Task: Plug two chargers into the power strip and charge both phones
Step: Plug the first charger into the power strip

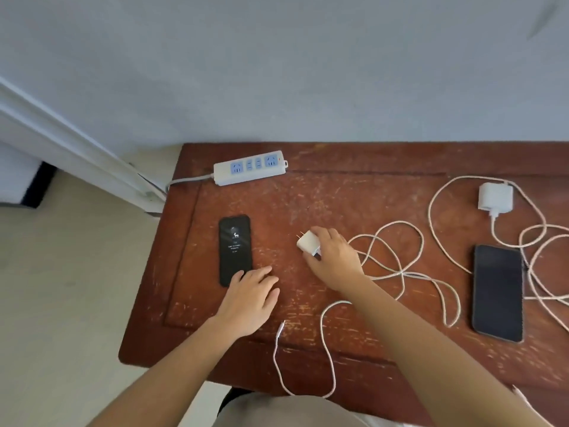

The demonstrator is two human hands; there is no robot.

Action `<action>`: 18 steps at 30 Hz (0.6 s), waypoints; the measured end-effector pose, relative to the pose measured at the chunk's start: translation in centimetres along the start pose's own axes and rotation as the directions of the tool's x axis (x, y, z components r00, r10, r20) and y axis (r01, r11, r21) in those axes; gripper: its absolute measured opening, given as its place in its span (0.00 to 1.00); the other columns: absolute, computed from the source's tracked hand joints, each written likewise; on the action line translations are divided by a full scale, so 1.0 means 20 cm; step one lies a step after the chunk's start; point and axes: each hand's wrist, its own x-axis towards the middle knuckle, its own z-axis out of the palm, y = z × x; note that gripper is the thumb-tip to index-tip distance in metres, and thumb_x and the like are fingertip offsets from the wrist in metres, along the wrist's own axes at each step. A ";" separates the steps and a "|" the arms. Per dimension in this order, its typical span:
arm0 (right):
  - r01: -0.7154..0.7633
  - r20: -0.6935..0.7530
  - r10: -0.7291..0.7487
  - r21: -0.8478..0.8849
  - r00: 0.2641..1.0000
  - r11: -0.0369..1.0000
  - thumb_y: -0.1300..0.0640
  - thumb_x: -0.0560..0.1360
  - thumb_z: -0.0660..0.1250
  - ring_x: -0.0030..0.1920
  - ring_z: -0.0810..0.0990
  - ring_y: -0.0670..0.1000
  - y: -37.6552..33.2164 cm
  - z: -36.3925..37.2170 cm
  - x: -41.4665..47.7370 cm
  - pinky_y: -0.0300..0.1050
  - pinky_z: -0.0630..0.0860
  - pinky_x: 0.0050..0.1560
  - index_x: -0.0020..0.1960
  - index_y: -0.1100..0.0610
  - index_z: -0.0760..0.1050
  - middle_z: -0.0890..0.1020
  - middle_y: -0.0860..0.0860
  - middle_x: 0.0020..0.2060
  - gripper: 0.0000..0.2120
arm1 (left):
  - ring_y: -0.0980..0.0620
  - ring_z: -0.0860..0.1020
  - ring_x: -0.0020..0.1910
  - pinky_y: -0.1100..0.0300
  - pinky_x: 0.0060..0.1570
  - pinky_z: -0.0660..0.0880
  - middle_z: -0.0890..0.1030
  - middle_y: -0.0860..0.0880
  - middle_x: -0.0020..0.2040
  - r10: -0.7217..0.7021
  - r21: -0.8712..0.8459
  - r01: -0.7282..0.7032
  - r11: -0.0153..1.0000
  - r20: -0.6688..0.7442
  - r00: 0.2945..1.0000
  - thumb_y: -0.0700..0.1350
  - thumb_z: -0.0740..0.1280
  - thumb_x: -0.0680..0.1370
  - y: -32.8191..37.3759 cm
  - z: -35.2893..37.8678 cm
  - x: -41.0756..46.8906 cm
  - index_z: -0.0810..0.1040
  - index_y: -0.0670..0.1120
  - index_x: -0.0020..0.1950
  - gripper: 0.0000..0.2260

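A white power strip with blue sockets lies at the back left of the wooden table. My right hand grips a small white charger, prongs pointing up-left toward the strip. Its pale braided cable loops to the right and ends in a free plug near the front edge. My left hand rests flat, fingers apart, touching the lower end of a lit black phone. A second, dark phone lies at the right, with a larger white charger and its cable behind it.
The table stands against a grey wall. The strip's cord runs off the table's left edge toward a white door frame. Beige floor lies to the left. Loose cable coils cover the right side.
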 end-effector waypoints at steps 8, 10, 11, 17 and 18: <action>-0.109 -0.121 0.133 0.183 0.984 0.977 0.49 0.79 0.68 0.54 0.82 0.60 -0.14 0.01 0.17 0.54 0.81 0.48 0.69 0.54 0.68 0.77 0.57 0.62 0.22 | 0.43 0.50 0.81 0.43 0.77 0.57 0.50 0.42 0.83 -0.037 0.137 0.045 0.990 -0.063 0.997 0.57 0.53 0.84 -0.38 -0.27 0.36 0.57 0.47 0.80 0.27; -0.105 -0.163 0.144 0.224 0.976 0.969 0.52 0.79 0.69 0.53 0.82 0.58 -0.19 0.01 0.20 0.48 0.79 0.45 0.68 0.53 0.69 0.77 0.58 0.62 0.19 | 0.42 0.45 0.81 0.41 0.78 0.54 0.44 0.41 0.83 -0.054 0.186 0.068 0.980 -0.076 0.996 0.59 0.52 0.84 -0.49 -0.34 0.47 0.51 0.47 0.82 0.30; -0.097 -0.178 0.140 0.231 0.974 0.968 0.53 0.79 0.69 0.52 0.82 0.56 -0.21 0.00 0.22 0.45 0.76 0.43 0.67 0.53 0.70 0.77 0.58 0.62 0.18 | 0.41 0.44 0.81 0.40 0.77 0.54 0.43 0.40 0.83 -0.058 0.194 0.075 0.978 -0.090 0.994 0.59 0.52 0.83 -0.53 -0.36 0.52 0.49 0.46 0.82 0.31; -0.032 -0.221 0.078 0.206 0.972 0.978 0.56 0.77 0.73 0.57 0.81 0.56 -0.38 -0.08 0.48 0.41 0.77 0.48 0.66 0.57 0.75 0.78 0.57 0.64 0.19 | 0.41 0.42 0.81 0.37 0.76 0.52 0.40 0.42 0.83 -0.078 0.156 0.096 0.983 -0.115 0.990 0.60 0.53 0.83 -0.73 -0.43 0.77 0.41 0.48 0.82 0.33; -0.019 -0.228 0.068 0.212 0.971 0.977 0.56 0.77 0.73 0.57 0.81 0.54 -0.41 -0.10 0.54 0.43 0.79 0.51 0.66 0.57 0.76 0.78 0.56 0.64 0.19 | 0.42 0.42 0.81 0.37 0.76 0.52 0.40 0.43 0.83 -0.084 0.130 0.097 0.987 -0.106 0.991 0.59 0.52 0.83 -0.75 -0.43 0.79 0.41 0.48 0.82 0.33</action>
